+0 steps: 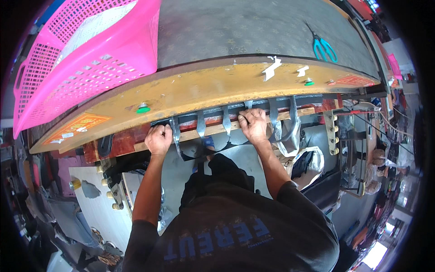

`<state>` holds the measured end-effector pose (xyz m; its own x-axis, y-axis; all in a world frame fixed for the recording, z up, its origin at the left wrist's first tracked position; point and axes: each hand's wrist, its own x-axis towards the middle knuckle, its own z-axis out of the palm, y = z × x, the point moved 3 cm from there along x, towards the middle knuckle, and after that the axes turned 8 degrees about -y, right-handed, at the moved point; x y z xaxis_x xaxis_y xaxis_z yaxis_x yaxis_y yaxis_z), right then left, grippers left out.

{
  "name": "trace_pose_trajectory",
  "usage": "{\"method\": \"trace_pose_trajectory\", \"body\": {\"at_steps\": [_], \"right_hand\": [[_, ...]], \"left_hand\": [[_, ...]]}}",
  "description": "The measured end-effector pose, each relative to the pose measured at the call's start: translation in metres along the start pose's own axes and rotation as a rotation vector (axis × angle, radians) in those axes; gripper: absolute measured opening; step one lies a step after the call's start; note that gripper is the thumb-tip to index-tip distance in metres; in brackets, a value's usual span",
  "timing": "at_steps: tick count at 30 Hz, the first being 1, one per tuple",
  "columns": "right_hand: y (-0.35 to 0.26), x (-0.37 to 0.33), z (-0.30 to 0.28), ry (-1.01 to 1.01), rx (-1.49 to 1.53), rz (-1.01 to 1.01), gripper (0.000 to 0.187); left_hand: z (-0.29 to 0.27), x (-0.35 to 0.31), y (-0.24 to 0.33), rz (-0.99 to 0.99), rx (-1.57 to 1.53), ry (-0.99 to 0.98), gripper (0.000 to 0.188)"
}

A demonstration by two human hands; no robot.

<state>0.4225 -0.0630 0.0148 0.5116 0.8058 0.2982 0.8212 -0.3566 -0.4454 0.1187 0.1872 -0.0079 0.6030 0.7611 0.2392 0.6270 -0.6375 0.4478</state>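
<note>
Under the front edge of a yellow machine beam (199,82), a dark sheet (213,109) with several strips hanging from it lies over a wooden bar (188,136). My left hand (158,139) is closed at the sheet's left end, next to the leftmost strip (176,129). Farther right, my right hand (253,125) is closed with its fingers pressed in at the sheet's front edge, between two strips. The fingertips of both hands are hidden. The far side of the sheet disappears beneath the beam.
A pink plastic basket (108,56) holding papers stands on the machine's left. Scissors with teal handles (324,49) lie on its dark top at right. Two green buttons, left (143,108) and right (309,82), sit on the beam. A white bag (312,168) stands below, right of my legs.
</note>
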Motion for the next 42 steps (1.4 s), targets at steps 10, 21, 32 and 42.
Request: {"method": "trace_pose_trajectory", "body": {"at_steps": [10,21,32,42], "right_hand": [[-0.002,-0.002,-0.002,-0.074,-0.021,0.006,0.019],[-0.069,-0.057,-0.058,-0.163,0.009,0.137,0.036],[-0.117,-0.072,-0.002,-0.296,0.149,-0.027,0.062],[-0.064,-0.104,-0.067,-0.083,0.268,0.044,0.051]], "left_hand": [[-0.006,-0.004,0.007,-0.040,-0.047,0.030,0.037],[-0.021,-0.122,0.025,-0.035,-0.017,-0.008,0.035],[-0.044,-0.269,0.045,-0.021,-0.019,-0.071,0.032],[-0.052,-0.283,0.049,-0.037,-0.038,-0.086,0.030]]}}
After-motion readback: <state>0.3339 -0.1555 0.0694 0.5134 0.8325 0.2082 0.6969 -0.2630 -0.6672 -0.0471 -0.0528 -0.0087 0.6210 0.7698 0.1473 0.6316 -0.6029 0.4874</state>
